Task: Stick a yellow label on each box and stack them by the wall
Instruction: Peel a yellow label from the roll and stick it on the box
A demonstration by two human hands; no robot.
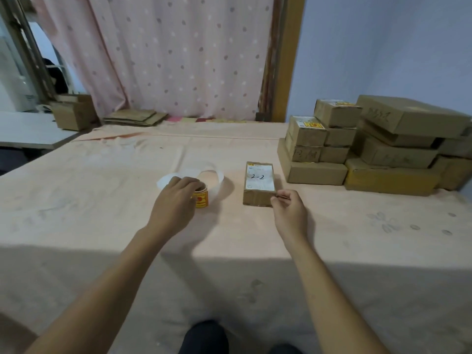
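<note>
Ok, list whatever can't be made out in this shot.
All in the head view:
1. The label roll: mostly covered by the left grip.
2. Whether the right grip pinches anything: too small.
3. Small print on the box: blurred.
4. The box stack: cut off by the right edge.

Gripping the label roll [201, 199] with the left hand [176, 198], pinching a thin strip [282, 198] (unidentifiable) beside the box [259, 183] with the right hand [290, 212].

Handwritten "2-2" stands on the white label [260, 178] atop the small cardboard box [258, 198] right of centre. Red print on the yellow label roll [201, 201] and scrawls on the stacked boxes [383, 144] at right are unreadable.
</note>
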